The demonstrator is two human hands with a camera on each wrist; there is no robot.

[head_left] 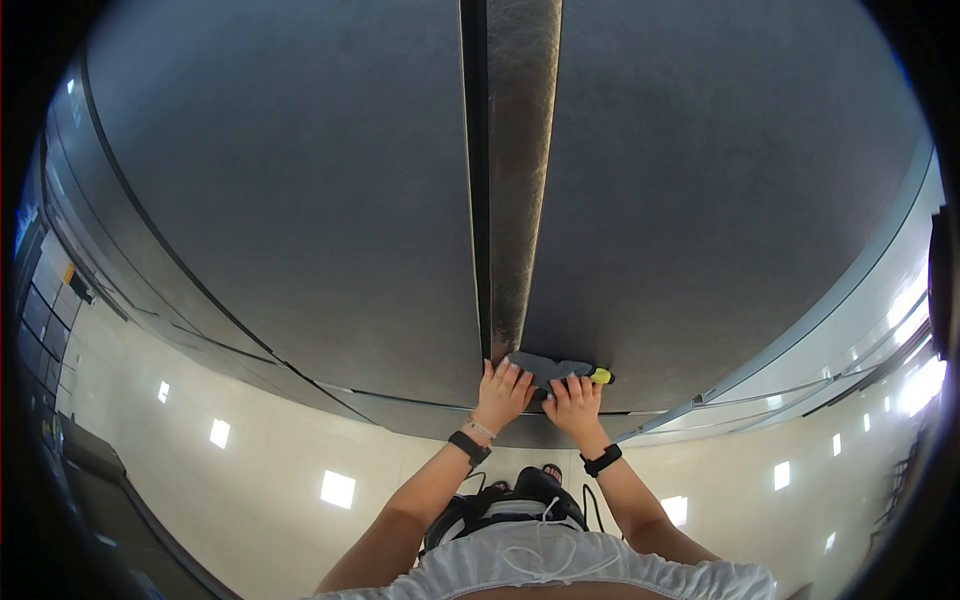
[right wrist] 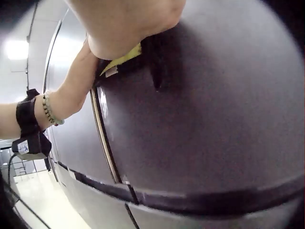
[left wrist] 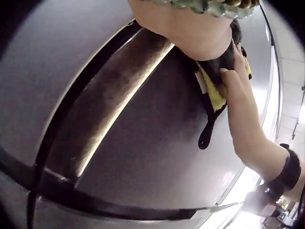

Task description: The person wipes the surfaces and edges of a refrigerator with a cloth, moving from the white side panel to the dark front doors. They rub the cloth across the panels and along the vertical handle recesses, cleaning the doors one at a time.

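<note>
Both hands are at a folded grey cloth point(head_left: 543, 368) with a yellow part point(head_left: 601, 376) at its right end. It lies against the lower part of a dark grey door panel point(head_left: 700, 200), beside a textured bronze strip point(head_left: 522, 150). My left hand point(head_left: 502, 395) grips the cloth's left end, close to the foot of the strip. Just right of it, my right hand point(head_left: 574, 405) holds the cloth with fingers bent over it. A black loop point(left wrist: 206, 136) hangs from the cloth's yellow corner point(left wrist: 215, 95) in the left wrist view.
A second dark grey panel point(head_left: 280, 200) stands left of the black gap point(head_left: 478, 150). Below the doors runs a horizontal seam point(head_left: 430, 403). Pale glossy floor point(head_left: 270, 450) surrounds my feet, and a dark piece of furniture point(head_left: 110, 490) stands at lower left.
</note>
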